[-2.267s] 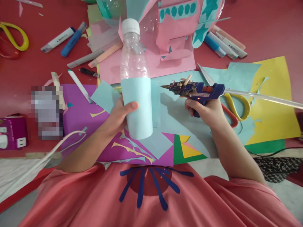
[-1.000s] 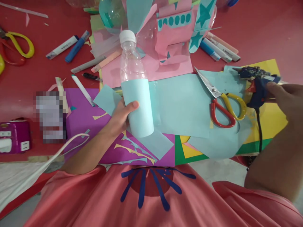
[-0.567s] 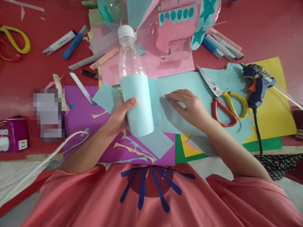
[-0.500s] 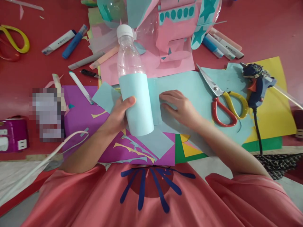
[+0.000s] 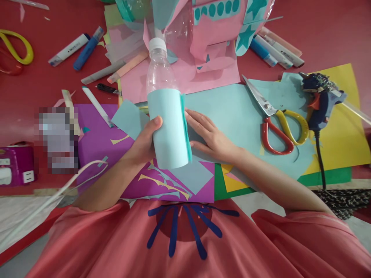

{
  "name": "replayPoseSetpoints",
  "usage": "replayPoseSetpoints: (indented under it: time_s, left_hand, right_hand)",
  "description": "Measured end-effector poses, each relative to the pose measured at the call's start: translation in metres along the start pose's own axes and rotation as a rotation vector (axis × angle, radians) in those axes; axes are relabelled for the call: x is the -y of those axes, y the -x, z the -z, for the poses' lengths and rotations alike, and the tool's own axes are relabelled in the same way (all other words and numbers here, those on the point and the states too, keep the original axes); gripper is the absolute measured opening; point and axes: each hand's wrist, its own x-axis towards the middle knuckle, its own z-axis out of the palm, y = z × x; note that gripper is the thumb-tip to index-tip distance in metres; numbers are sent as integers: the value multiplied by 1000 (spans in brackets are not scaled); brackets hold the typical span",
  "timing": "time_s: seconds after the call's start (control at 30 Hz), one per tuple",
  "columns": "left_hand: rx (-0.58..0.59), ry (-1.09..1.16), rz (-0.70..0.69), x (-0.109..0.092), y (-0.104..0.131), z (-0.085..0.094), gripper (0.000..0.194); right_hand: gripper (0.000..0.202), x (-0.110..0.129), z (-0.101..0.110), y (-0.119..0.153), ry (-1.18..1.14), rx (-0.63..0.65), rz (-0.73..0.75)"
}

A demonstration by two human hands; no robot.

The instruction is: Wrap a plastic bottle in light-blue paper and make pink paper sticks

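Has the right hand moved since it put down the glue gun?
Yes. The right hand has moved left, away from the scissors, and now presses against the paper-wrapped bottle.

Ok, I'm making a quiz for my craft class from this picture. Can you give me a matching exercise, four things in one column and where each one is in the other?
Things:
1. plastic bottle
2. glue gun
3. red and yellow scissors
4. right hand

Places:
a. lying on the light blue paper
b. on the yellow sheet
c. pressing the paper flap against the bottle's side
d. gripped by the left hand

Pairs: 1-d, 2-b, 3-a, 4-c
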Motion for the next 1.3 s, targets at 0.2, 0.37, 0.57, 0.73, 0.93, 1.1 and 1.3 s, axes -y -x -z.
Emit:
replayPoseSetpoints:
  time_s: [0.2, 0.37, 0.57, 0.73, 0.93, 1.1, 1.3]
  left_hand:
    - [-4, 21, 32, -2, -2, 2, 64]
    - [60, 11, 35, -4, -3, 0, 58]
    - [95, -61, 66, -2, 1, -3, 57]
    - [124, -70, 90, -4, 6, -9, 56]
    - [140, -110, 91, -3, 5, -10, 58]
    - [143, -93, 117, -1, 5, -8, 55]
    - [55, -17, 121, 0, -1, -2, 61]
  right_hand:
    - [66, 7, -1, 2, 43, 23, 24]
    - [60, 10, 2, 1, 30, -12, 68]
    - [55, 5, 6, -1, 8, -48, -23]
    - [53, 3, 10, -2, 21, -114, -61]
    - [50, 6, 11, -1, 64, -126, -124]
    - [50, 7, 9, -1, 71, -148, -101]
    - [54, 13, 5, 0, 2, -35, -50]
